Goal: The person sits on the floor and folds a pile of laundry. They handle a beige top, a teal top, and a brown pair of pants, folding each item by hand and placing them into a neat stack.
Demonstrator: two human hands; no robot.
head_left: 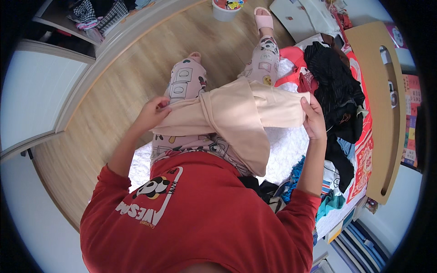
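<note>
A plain beige garment (234, 107) lies stretched across my lap, one part folded over and hanging toward my waist. Its exact kind cannot be made out. At its left end my left hand (154, 113) has its fingers curled on the cloth edge. My right hand (314, 117) grips the narrow right end, thumb on top and fingers underneath. Beneath the garment are my pink printed trousers (185, 82), partly covered by it.
I sit on a bed with a white cover (287, 148). To the right lie a heap of dark clothes (332, 86), a blue fringed item (297, 175) and a teal cloth (330, 205). A wooden board (380, 113) stands beyond. An open wardrobe (68, 29) and a white bin (225, 12) are ahead.
</note>
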